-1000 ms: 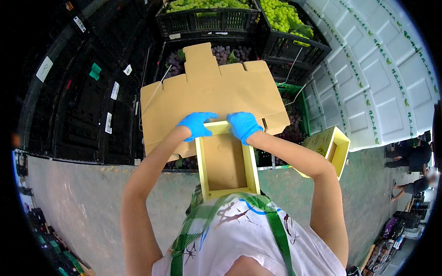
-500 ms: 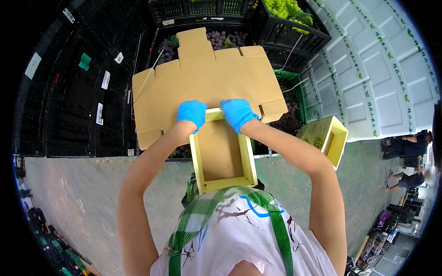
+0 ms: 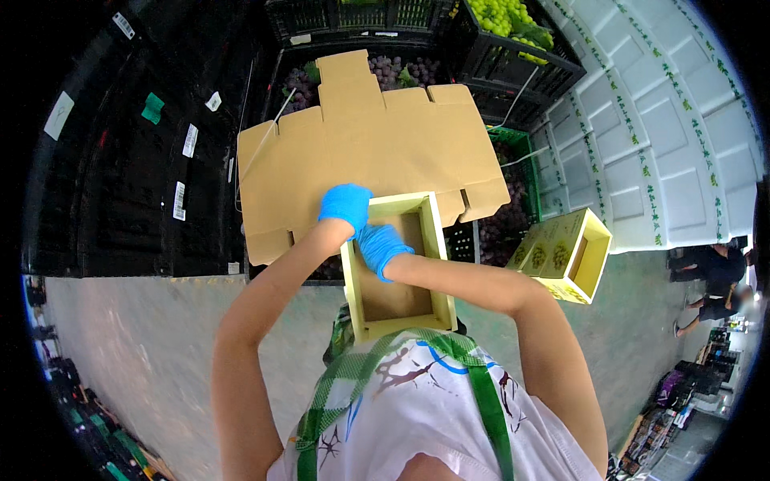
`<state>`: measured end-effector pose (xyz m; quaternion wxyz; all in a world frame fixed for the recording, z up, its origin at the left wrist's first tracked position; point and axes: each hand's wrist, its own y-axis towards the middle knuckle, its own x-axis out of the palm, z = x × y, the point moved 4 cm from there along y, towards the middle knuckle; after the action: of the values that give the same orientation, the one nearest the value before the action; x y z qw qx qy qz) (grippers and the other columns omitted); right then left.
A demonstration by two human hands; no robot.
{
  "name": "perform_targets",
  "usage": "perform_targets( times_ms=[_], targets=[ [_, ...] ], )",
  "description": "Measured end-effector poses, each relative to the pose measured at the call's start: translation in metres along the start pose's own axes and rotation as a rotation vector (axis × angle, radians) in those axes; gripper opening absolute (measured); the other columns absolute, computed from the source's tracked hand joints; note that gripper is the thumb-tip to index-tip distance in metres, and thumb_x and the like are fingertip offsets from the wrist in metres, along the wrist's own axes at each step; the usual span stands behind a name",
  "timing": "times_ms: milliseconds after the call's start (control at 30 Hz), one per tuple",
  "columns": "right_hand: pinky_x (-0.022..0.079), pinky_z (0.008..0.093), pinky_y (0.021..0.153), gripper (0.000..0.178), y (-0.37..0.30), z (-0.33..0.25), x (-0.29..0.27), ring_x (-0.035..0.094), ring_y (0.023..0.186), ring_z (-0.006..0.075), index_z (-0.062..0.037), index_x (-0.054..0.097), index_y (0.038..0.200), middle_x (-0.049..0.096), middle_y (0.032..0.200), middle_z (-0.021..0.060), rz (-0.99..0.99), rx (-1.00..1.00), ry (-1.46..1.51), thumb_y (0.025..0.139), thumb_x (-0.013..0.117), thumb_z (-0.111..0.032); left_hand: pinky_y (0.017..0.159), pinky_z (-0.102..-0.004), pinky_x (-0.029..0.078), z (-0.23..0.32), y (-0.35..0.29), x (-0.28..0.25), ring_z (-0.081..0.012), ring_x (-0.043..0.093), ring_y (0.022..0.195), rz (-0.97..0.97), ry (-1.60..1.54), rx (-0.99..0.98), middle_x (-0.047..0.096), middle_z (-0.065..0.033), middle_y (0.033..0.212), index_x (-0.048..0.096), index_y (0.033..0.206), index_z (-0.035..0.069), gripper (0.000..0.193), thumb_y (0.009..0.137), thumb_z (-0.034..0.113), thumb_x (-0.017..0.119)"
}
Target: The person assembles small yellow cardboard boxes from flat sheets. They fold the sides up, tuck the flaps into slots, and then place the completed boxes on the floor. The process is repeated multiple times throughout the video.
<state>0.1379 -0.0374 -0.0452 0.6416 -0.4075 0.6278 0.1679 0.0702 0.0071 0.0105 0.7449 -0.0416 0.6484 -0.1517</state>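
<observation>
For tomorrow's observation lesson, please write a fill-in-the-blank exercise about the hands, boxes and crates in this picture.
1. Both hands wear ____ gloves: the left hand grips the far rim of the yellow box.
2. The right hand reaches ____ that box.
3. Beyond it lies a flat sheet of brown ____.
4. The black crate at top right holds ____ grapes.

Missing words: blue; inside; cardboard; green

2 yellow boxes [image 3: 399, 272] [image 3: 571, 255], 1 cardboard sheet [image 3: 369, 144], 2 gloved hands [image 3: 346, 205] [image 3: 380, 245]
</observation>
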Motion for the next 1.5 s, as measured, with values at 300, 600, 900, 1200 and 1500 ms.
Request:
perform_targets(
  times_ms=[300, 600, 900, 1200, 1500],
  targets=[
    [0.044, 0.0382, 0.064, 0.021, -0.012, 0.011, -0.023, 0.057, 0.079, 0.0257, -0.0051, 0.059, 0.086, 0.059, 0.087, 0.0133, -0.1, -0.1, -0.108, 0.068, 0.051, -0.014, 0.063, -0.0401, 0.046, -0.001, 0.001, -0.001, -0.0313, 0.057, 0.069, 0.04, 0.027, -0.014, 0.058, -0.0146, 0.073, 0.062, 0.075, 0.009, 0.015, 0.062, 0.013, 0.056],
    [0.039, 0.0463, 0.077, 0.025, -0.022, 0.028, -0.031, 0.054, 0.091, 0.0288, -0.0057, 0.062, 0.09, 0.058, 0.098, 0.0127, -0.378, 0.063, -0.394, 0.069, 0.055, -0.016, 0.063, -0.039, 0.046, 0.006, -0.002, -0.007, -0.0325, 0.057, 0.07, 0.04, -0.009, -0.043, 0.059, -0.0149, 0.075, 0.061, 0.08, 0.01, 0.018, 0.063, 0.011, 0.054],
    [0.037, 0.0317, 0.085, 0.032, -0.092, 0.132, -0.098, 0.049, 0.097, 0.0194, -0.0023, 0.052, 0.104, 0.053, 0.104, 0.0121, 0.998, 0.048, 1.272, 0.085, 0.039, -0.025, 0.09, -0.0304, 0.033, -0.064, -0.026, -0.013, -0.0158, 0.038, 0.111, 0.53, -1.001, -0.03, 0.039, -0.0058, 0.123, 0.041, 0.119, 0.009, 0.041, 0.084, 0.03, 0.041],
    [0.022, 0.029, 0.096, 0.059, -0.014, 0.09, -0.046, 0.037, 0.109, 0.0197, -0.001, 0.045, 0.115, 0.039, 0.121, 0.011, 0.282, 0.151, 2.13, 0.086, 0.023, -0.048, 0.1, -0.0331, 0.014, -0.016, -0.001, 0.04, -0.0152, 0.027, 0.118, 0.111, -2.122, 0.102, 0.031, -0.0054, 0.13, 0.036, 0.121, 0.004, 0.059, 0.086, 0.048, 0.019],
    [0.019, 0.0317, 0.098, 0.06, -0.036, 0.106, -0.032, 0.032, 0.115, 0.0207, 0.0006, 0.039, 0.118, 0.038, 0.123, 0.0132, 0.476, 0.089, 2.004, 0.086, 0.022, -0.047, 0.095, -0.0276, 0.02, -0.046, -0.03, 0.044, -0.0124, 0.03, 0.115, 0.529, -0.874, -0.09, 0.036, -0.0035, 0.126, 0.033, 0.122, 0.005, 0.045, 0.089, 0.032, 0.022]
  ],
)
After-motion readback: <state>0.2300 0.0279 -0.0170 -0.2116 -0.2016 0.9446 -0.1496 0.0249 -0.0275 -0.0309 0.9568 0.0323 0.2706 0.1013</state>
